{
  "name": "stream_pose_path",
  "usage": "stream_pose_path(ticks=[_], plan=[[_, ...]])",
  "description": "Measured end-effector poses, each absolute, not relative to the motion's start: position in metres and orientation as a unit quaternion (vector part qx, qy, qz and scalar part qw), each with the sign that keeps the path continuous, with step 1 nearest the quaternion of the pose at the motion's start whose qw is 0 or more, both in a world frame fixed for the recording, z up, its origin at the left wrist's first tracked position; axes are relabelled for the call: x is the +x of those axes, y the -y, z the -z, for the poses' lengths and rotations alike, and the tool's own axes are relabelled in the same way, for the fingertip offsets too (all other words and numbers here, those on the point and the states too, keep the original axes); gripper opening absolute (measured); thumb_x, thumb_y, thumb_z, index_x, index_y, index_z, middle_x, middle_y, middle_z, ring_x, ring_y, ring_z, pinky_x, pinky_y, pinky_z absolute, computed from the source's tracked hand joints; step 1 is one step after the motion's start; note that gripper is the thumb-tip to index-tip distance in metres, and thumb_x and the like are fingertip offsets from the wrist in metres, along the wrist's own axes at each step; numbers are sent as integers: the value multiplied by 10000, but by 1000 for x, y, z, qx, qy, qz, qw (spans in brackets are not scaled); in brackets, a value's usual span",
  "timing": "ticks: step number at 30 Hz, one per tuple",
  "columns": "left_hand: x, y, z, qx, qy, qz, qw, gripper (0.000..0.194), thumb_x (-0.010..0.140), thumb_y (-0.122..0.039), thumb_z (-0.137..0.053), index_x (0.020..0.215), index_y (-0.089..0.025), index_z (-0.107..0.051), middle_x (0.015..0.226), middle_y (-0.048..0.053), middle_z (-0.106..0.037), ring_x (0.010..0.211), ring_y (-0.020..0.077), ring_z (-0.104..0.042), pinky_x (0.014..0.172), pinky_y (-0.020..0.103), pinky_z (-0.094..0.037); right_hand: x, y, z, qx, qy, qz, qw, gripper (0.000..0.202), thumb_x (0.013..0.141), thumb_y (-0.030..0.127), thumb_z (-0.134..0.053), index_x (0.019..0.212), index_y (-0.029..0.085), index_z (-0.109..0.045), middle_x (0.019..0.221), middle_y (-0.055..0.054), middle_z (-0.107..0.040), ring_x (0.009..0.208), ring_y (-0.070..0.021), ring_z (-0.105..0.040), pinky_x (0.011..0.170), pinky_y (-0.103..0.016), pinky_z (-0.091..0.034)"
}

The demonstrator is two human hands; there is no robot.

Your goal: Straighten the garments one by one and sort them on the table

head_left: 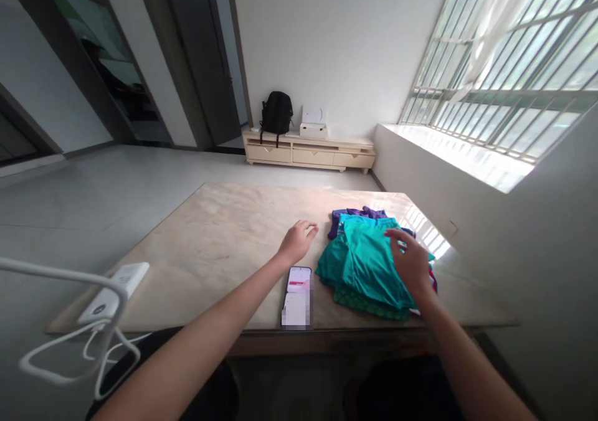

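A pile of folded clothes lies on the right part of the marble table [224,222], with a teal garment [367,256] on top. Purple cloth [357,212] shows at its far edge and dark green patterned cloth [369,304] at its near edge. My right hand [408,259] is over the right side of the teal garment, fingers apart and holding nothing; whether it touches the cloth is unclear. Left of the pile, my left hand [298,241] hovers above the table with nothing in its parted fingers. Just below it lies a lit phone [298,296], near the front edge.
A white power strip [114,291] with white cables [60,380] is at the table's left end. Beyond the table, a low cabinet [313,156] holds a black backpack [277,113] and a white box [313,129]. A barred window is at the right.
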State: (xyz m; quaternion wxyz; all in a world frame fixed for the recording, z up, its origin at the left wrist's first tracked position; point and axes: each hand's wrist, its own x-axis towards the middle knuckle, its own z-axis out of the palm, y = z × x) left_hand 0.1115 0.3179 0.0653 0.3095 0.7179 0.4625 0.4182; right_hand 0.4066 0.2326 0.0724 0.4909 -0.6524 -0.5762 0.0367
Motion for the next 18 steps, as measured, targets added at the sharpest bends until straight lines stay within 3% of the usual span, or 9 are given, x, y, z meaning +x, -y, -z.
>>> stream_pose_path(ticks=[6, 10, 12, 15, 18], plan=[[9, -243, -17, 658, -540, -411, 327, 348, 952, -446, -550, 932, -156, -741, 969, 105, -795, 940, 260, -736, 867, 351, -562, 349, -169, -29, -651, 586, -67, 478, 337, 975, 397, -472, 1073, 206, -731, 917, -68, -788, 833, -210, -721, 661, -273, -558], [-15, -233, -12, 646, -551, -414, 328, 352, 916, -484, -566, 917, -180, -743, 970, 89, -801, 897, 259, -747, 836, 331, -564, 368, -178, -29, -714, 539, -40, 445, 413, 935, 479, -472, 1127, 212, -722, 1137, -111, -735, 995, -272, -682, 794, -358, -547], [-17, -233, -10, 644, -549, -420, 328, 359, 907, -498, -561, 917, -188, -742, 989, 86, -801, 927, 262, -745, 848, 332, -563, 387, -190, -28, -760, 495, -20, 421, 560, 875, 555, -517, 1271, 186, -657, 1371, -171, -604, 1240, -361, -556, 966, -474, -480], [-17, -234, -8, 638, -551, -422, 333, 373, 904, -504, -547, 878, -185, -740, 937, 92, -804, 888, 269, -754, 811, 343, -578, 419, -212, -25, -829, 418, -31, 371, 985, 760, 707, -610, 1523, 123, -392, 1605, -283, -272, 1448, -489, -261, 1100, -634, -284], [-17, -232, -9, 640, -546, -423, 336, 364, 914, -492, -539, 888, -189, -740, 939, 87, -805, 903, 266, -755, 831, 345, -576, 445, -233, -18, -874, 364, -94, 308, 1278, 627, 814, -681, 1574, 73, -250, 1585, -395, -188, 1414, -564, -291, 1053, -667, -309]])
